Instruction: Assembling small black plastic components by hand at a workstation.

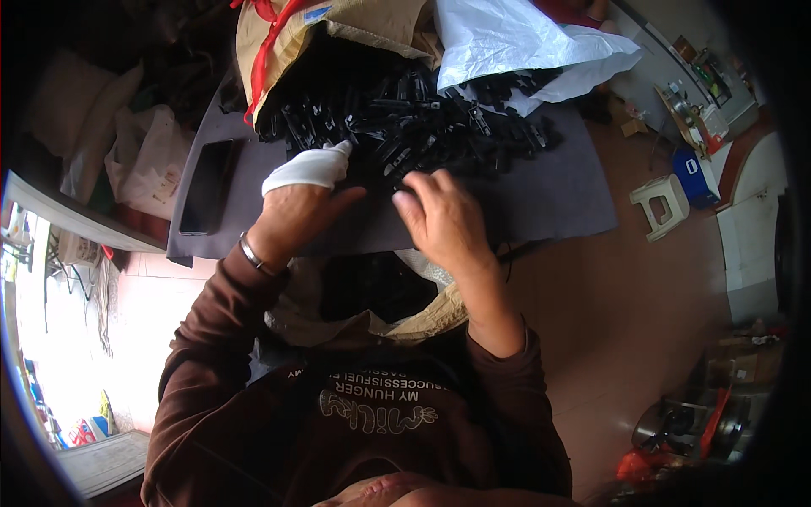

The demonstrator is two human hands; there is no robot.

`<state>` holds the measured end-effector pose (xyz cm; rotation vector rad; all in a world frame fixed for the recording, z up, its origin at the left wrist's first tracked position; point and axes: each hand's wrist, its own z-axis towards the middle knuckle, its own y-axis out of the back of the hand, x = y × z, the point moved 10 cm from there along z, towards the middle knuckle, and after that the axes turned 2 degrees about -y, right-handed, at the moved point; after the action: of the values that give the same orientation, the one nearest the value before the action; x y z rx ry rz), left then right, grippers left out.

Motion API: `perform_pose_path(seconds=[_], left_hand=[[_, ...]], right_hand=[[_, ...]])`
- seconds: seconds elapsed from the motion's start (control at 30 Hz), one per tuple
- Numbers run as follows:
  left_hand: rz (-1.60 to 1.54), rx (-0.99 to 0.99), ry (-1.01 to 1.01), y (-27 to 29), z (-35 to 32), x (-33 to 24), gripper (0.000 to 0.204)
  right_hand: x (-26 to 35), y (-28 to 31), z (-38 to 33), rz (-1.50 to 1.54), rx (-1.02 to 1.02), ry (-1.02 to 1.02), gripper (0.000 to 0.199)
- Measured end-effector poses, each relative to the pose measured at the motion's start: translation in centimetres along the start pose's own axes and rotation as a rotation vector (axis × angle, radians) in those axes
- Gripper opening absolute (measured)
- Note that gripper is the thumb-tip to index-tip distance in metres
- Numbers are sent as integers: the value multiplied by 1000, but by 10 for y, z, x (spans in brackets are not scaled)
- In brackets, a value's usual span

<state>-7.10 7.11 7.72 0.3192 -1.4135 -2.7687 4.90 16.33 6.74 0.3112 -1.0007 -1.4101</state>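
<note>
My left hand (296,207), its fingers wrapped in white cloth, rests loosely curled and empty at the near edge of the black clips (414,122) heaped on the dark worktop (557,198). My right hand (439,215) hovers, fingers spread, holding nothing, near them.

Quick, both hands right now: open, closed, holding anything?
Left hand: white-wrapped fingers reaching into the pile of black plastic parts; grip cannot be told.
Right hand: open, fingers spread at the pile's edge, holding nothing visible.

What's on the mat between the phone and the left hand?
Nothing: in the head view only bare dark mat separates the black phone from the left hand.
</note>
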Motion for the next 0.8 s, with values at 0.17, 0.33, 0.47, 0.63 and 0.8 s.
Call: perform_pose_path(seconds=[0.17, 0.33, 0.47, 0.63, 0.8], left_hand=[[98, 79, 126, -25, -20, 23, 28], [46, -74, 126, 2, -38, 26, 15], [180, -5, 154, 11, -45, 26, 18], [280, 54, 179, 9, -53, 38, 19], [-268, -21, 248, 18, -49, 30, 8]], right_hand=[[-16, -8, -1, -90, 25, -37, 28], [-11, -4, -2, -60, 47, 12, 24], [-3, -6, -7, -98, 91, 71, 18], [3, -2, -7, -9, 64, 125, 13], [4, -7, -7, 129, 106, 113, 13]])
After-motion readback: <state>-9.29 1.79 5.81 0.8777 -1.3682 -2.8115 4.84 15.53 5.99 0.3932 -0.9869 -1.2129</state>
